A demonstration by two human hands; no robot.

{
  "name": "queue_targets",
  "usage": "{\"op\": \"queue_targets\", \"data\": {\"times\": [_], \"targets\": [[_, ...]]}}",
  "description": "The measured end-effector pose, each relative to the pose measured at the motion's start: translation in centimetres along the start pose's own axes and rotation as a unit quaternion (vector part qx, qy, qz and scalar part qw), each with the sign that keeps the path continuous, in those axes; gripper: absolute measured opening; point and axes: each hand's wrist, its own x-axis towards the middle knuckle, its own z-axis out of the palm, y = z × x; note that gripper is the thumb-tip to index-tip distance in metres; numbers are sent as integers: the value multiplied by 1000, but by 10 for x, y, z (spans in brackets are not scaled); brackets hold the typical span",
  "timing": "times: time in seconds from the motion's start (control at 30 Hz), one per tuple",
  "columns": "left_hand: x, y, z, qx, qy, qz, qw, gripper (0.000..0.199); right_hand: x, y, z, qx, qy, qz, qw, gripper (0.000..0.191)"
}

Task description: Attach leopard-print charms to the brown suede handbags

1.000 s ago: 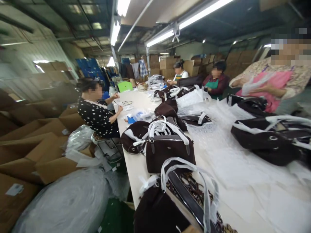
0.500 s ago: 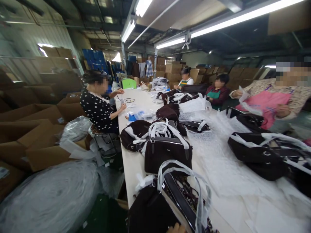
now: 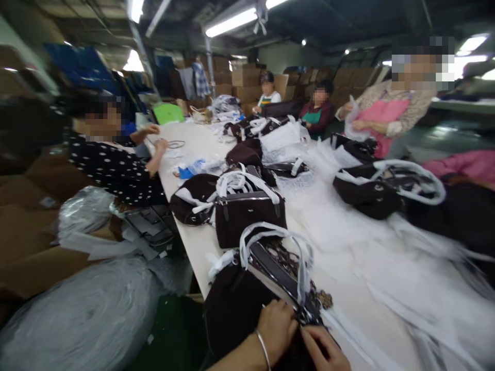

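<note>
A dark handbag point(image 3: 232, 304) with white-wrapped handles lies at the near edge of the table, its top open. My left hand point(image 3: 276, 327), a bangle at its wrist, is closed on the bag's top edge. Right beside it my right hand point(image 3: 323, 350) pinches the same edge near the strap end, fingertips almost meeting the left ones. Small chain-like pieces point(image 3: 325, 299) show by the bag's opening. Just beyond stands another dark handbag point(image 3: 250, 219) with wrapped handles.
More dark bags point(image 3: 367, 190) and bubble wrap point(image 3: 320, 206) cover the white table point(image 3: 193, 247). At the left sits a person in a dotted top point(image 3: 116, 170); others work along the far and right sides. A large plastic roll point(image 3: 85, 314) lies low left.
The view has turned right and down. Both my hands have come into fuller view at the near bag, where only some fingers showed before.
</note>
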Motion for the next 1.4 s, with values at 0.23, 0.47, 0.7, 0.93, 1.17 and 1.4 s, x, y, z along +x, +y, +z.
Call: {"op": "queue_targets", "data": {"times": [0.23, 0.47, 0.7, 0.93, 1.17, 1.4], "targets": [[-2, -18, -9, -304, -20, -133, 943, 22, 3, -3, -1, 21, 26, 19, 999, 20], [-4, -23, -2, -376, -54, -173, 909, 19, -2, -1, 0, 17, 32, 5, 999, 17], [-1, -17, -5, -393, -78, -189, 897, 26, -1, 5, 2, -33, 40, -29, 998, 15], [-3, -13, -11, -439, -150, -210, 860, 29, -1, 6, 8, -38, 19, -38, 998, 16], [-2, -8, -12, -427, -155, -206, 867, 23, 3, 8, 10, -69, 4, -36, 997, 17], [0, -11, -10, -419, -149, -180, 877, 20, 9, 6, 8, -97, -19, -33, 995, 18]]}}
